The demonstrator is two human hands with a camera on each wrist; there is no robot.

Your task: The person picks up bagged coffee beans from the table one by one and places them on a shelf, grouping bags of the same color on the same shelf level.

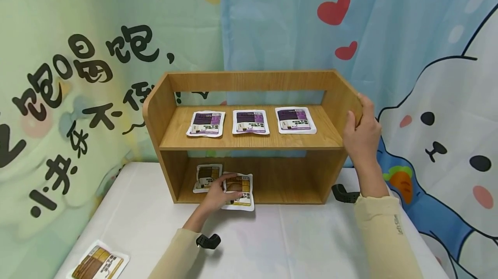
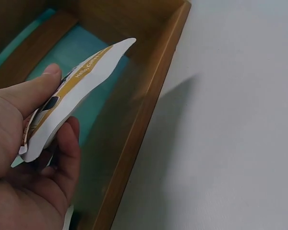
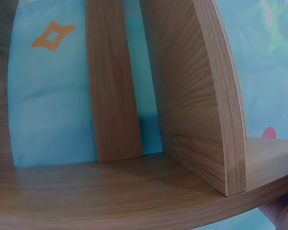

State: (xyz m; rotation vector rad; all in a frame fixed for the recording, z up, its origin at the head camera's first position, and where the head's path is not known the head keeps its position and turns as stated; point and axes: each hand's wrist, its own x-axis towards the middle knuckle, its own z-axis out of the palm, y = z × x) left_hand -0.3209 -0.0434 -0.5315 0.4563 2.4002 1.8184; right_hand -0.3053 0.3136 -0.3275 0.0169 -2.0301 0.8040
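Observation:
My left hand (image 1: 218, 194) pinches a brown-and-white sachet (image 1: 245, 190) between thumb and fingers at the front of the lower shelf. In the left wrist view the sachet (image 2: 81, 93) is tilted, its edge toward the camera. A similar sachet (image 1: 207, 177) stands on the lower shelf just left of it. My right hand (image 1: 362, 130) grips the right side panel of the wooden shelf unit (image 1: 249, 143), thumb on the inner side. Only part of that hand (image 3: 283, 206) enters the right wrist view, at the panel's edge.
Three purple-and-white sachets, left (image 1: 206, 124), middle (image 1: 250, 122) and right (image 1: 295, 120), lie in a row on the upper shelf. Another brown sachet (image 1: 100, 261) lies on the white table (image 1: 295, 244) at the front left. Printed curtains (image 1: 272, 20) hang behind.

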